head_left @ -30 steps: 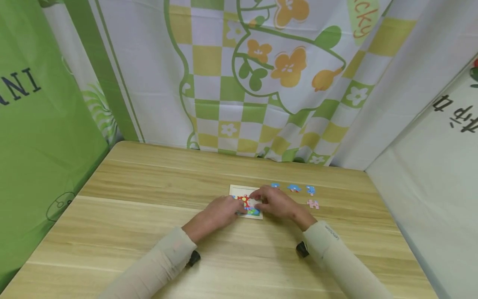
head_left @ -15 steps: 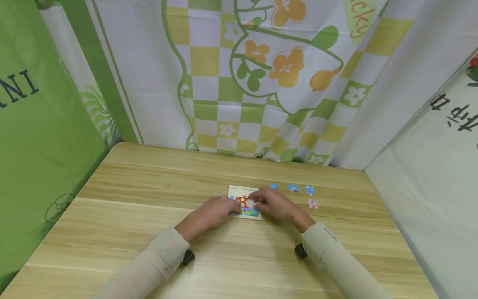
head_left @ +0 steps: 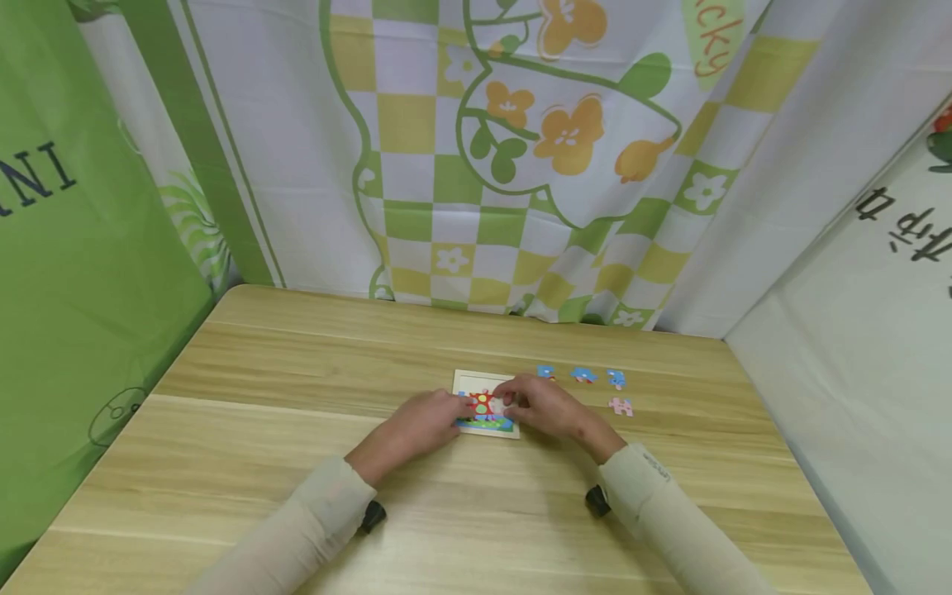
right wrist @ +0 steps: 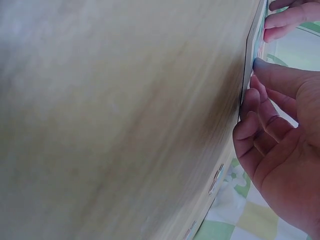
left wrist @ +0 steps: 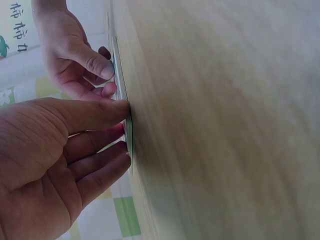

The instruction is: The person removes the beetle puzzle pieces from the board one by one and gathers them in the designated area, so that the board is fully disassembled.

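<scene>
Puzzle (head_left: 484, 406): probably light, stiff, best held by left and right edges. Touched by left hand (head_left: 422, 421), with fingers apart; cannot tell if pinched by right hand (head_left: 549, 406).

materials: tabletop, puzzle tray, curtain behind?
Tabletop: wood or wood-look laminate, smooth with soft sheen; streaky grain, can't separate the two.
Puzzle tray: likely thin wood or fiberboard; pale, plain rim.
Curtain: probably printed fabric, matte; hangs in soft folds.
</scene>
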The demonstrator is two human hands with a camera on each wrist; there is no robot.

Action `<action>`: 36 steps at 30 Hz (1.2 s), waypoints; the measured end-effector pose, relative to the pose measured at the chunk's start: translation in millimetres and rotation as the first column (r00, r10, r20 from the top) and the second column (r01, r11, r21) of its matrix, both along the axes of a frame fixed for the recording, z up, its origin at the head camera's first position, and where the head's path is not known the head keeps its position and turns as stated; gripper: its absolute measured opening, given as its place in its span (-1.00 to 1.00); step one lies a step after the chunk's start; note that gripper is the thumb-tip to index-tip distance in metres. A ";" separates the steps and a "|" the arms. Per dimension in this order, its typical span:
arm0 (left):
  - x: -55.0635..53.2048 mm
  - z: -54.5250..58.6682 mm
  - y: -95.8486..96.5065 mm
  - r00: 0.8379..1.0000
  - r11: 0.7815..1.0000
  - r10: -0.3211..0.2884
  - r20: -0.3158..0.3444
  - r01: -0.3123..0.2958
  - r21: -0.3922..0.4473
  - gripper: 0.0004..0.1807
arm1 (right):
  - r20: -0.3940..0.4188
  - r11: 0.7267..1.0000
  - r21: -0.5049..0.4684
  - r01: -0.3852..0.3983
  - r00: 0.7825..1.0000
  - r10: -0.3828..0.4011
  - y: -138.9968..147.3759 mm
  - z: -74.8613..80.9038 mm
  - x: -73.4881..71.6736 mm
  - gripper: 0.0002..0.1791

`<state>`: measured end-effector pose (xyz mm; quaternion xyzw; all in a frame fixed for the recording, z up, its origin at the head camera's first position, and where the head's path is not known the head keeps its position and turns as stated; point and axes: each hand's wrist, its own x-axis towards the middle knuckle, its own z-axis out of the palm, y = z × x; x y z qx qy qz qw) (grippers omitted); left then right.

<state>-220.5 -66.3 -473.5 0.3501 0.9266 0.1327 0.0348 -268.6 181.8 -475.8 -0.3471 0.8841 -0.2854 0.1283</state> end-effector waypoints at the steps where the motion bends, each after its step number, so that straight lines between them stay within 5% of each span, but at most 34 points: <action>1: 0.3 -0.3 0.4 1.000 1.000 0.001 -0.003 -0.001 -0.003 -0.66 | -0.004 1.000 -0.002 -0.001 1.000 0.001 -0.3 0.0 0.2 -0.68; 25: 2.0 -0.4 2.9 1.000 1.000 0.016 -0.005 -0.016 0.020 -0.71 | 0.031 0.998 -0.038 0.053 0.998 -0.052 -4.3 2.9 3.8 -0.71; 36: 1.2 0.3 4.0 1.000 1.000 0.024 0.013 -0.024 -0.001 -0.67 | -0.038 0.993 -0.046 0.108 0.993 -0.110 -7.5 2.8 8.4 -0.74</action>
